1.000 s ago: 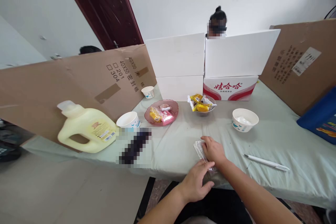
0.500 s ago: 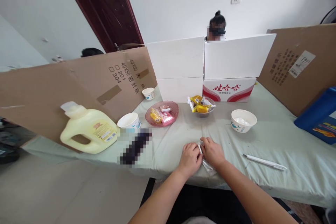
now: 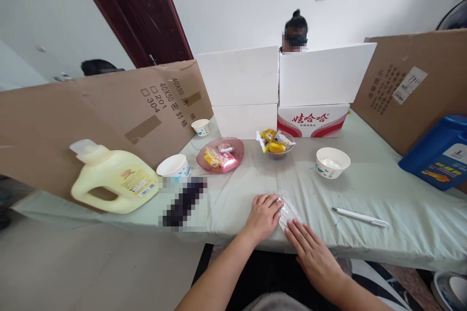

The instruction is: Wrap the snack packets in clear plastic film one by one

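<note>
A clear, crinkled plastic bag (image 3: 289, 210) lies flat on the cloth near the table's front edge. My left hand (image 3: 261, 217) is closed with bent fingers at the bag's left side, fingertips and thumb on its edge. Over the bag's near right end, my right hand (image 3: 308, 245) lies with fingers stretched out, their tips touching the plastic. To the right rests a white pen-like stick (image 3: 360, 216) with a dark, thin tip. Beyond the hands, a paper bowl (image 3: 332, 169) has something whitish inside.
A pink dish (image 3: 239, 161) and a glass bowl (image 3: 279, 153) hold wrapped snacks. Left stand a yellow jug (image 3: 113, 175) and paper bowls (image 3: 182, 169); right, a blue jug (image 3: 438, 155). Cardboard (image 3: 120, 92) and white boxes (image 3: 244, 121) border the table. A person (image 3: 296, 24) is behind them.
My right hand has moved off the bag's far end, toward me, and its fingers have straightened over the near end. More of the bag shows. My left hand stays at its edge.
</note>
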Demonstrator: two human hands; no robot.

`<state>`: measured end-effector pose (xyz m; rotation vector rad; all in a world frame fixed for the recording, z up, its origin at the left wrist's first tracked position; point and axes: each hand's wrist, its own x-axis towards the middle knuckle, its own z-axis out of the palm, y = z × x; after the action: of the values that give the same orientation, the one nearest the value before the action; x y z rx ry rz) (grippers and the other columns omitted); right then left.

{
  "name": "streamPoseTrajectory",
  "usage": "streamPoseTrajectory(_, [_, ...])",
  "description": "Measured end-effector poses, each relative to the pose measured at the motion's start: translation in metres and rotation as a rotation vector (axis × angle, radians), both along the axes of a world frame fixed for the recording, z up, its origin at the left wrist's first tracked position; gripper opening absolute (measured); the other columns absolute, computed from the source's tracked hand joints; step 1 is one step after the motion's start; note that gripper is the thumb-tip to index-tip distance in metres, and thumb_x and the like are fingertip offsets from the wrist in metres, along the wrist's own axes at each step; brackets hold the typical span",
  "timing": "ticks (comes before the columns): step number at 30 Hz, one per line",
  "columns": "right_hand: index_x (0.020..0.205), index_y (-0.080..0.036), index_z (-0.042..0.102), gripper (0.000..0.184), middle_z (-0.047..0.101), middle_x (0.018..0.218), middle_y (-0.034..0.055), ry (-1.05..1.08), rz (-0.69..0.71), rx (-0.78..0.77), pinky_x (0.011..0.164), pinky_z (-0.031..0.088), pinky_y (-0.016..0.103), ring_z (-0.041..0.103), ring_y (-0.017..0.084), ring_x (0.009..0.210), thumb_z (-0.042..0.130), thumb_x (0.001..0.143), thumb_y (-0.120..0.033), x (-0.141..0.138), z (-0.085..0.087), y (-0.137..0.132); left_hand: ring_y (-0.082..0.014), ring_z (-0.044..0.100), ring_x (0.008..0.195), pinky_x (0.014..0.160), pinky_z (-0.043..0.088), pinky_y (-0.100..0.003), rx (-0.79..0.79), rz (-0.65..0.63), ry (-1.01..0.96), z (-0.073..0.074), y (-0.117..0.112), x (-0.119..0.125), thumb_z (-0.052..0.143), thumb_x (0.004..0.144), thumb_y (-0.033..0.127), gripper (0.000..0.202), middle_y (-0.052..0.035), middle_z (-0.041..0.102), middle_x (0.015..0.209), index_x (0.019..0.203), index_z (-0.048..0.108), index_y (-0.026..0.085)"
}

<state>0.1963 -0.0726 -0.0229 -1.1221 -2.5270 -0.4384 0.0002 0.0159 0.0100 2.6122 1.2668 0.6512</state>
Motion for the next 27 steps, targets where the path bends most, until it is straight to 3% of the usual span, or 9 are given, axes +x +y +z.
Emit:
streamPoseTrajectory(2, [0.142,-0.014,0.04,0.06,0.043,0.147,0.0106,0.006,-0.049,0.032,0.109,0.031,0.041,0.035,0.025,0.137,0.047,0.082,-0.009,0.002,-0.01,-0.015,-0.0257,0.045,0.118,0.103,0.032,-0.048,-0.013,-0.051,0.016,0.001,-0.001,0.0,0.058,0.087,0.021,0.036,-0.0021,0.056,0.133,0.123,0.059,0.028])
streamPoseTrajectory(4, [0.139,-0.018,0.044,0.056,0.048,0.143,0.0082,0.032,-0.061,0.001,0.105,0.035,0.038,0.043,0.022,0.131,0.046,0.085,-0.008,0.007,-0.009,-0.018,-0.0261,0.045,0.119,0.104,0.031,-0.049,-0.017,-0.083,0.022,0.002,-0.002,0.0,0.058,0.088,0.022,0.036,-0.0016,0.057,0.134,0.123,0.059,0.029])
streamPoseTrajectory(7, [0.124,-0.024,0.057,0.036,0.058,0.133,0.0063,0.147,-0.084,-0.075,0.101,0.037,0.04,0.049,0.023,0.124,0.047,0.09,-0.015,0.013,0.009,-0.01,-0.0252,0.045,0.12,0.103,0.031,-0.048,-0.015,-0.121,0.019,0.006,-0.004,-0.001,0.058,0.088,0.022,0.035,-0.0013,0.057,0.133,0.123,0.06,0.03])
streamPoseTrajectory(10, [0.102,-0.024,0.064,0.025,0.066,0.117,0.0048,0.23,0.018,-0.202,0.104,0.034,0.043,0.05,0.024,0.123,0.043,0.092,-0.014,0.01,0.029,-0.001,-0.0233,0.047,0.12,0.104,0.031,-0.045,-0.022,-0.183,0.013,0.009,-0.005,-0.002,0.056,0.09,0.023,0.031,-0.0009,0.058,0.132,0.119,0.061,0.031])
streamPoseTrajectory(13, [0.097,-0.022,0.062,0.026,0.068,0.093,0.0042,0.232,0.073,-0.39,0.088,0.043,0.033,0.062,0.018,0.096,0.037,0.094,-0.014,0.003,0.043,0.014,-0.0226,0.049,0.122,0.106,0.03,-0.046,-0.054,-0.219,-0.013,0.007,-0.004,-0.004,0.054,0.089,0.024,0.04,-0.004,0.056,0.134,0.129,0.053,0.029])
streamPoseTrajectory(16, [0.102,-0.021,0.06,0.028,0.067,0.089,0.0036,0.237,-0.069,-0.494,0.068,0.043,0.026,0.063,0.015,0.078,0.033,0.096,-0.019,-0.003,0.05,0.04,-0.0229,0.048,0.127,0.107,0.03,-0.048,-0.066,-0.2,-0.069,-0.001,-0.001,-0.007,0.05,0.087,0.019,0.061,-0.01,0.05,0.14,0.145,0.03,0.024])
streamPoseTrajectory(21, [0.101,-0.02,0.058,0.028,0.067,0.092,0.0063,0.227,-0.339,-0.474,0.06,0.037,0.026,0.063,0.016,0.07,0.031,0.099,-0.025,-0.016,0.046,0.083,-0.0247,0.042,0.133,0.107,0.031,-0.051,-0.054,-0.16,-0.087,-0.013,0.004,-0.01,0.046,0.08,0.01,0.079,-0.0147,0.04,0.147,0.149,0.009,0.02])
streamPoseTrajectory(24, [0.093,-0.019,0.058,0.025,0.065,0.087,0.0069,0.193,-0.377,-0.457,0.058,0.034,0.027,0.062,0.016,0.069,0.033,0.097,-0.024,-0.022,0.036,0.092,-0.0244,0.04,0.135,0.108,0.032,-0.05,-0.031,-0.153,-0.11,-0.013,0.005,-0.01,0.045,0.078,0.007,0.077,-0.0157,0.039,0.148,0.148,0.013,0.018])
streamPoseTrajectory(27, [0.094,-0.019,0.057,0.026,0.063,0.09,0.0073,0.17,-0.398,-0.435,0.06,0.034,0.027,0.062,0.017,0.073,0.032,0.098,-0.024,-0.026,0.029,0.09,-0.0233,0.041,0.133,0.107,0.034,-0.048,-0.048,-0.155,-0.133,-0.008,0.004,-0.009,0.042,0.083,0.008,0.059,-0.0136,0.043,0.145,0.14,0.034,0.019])
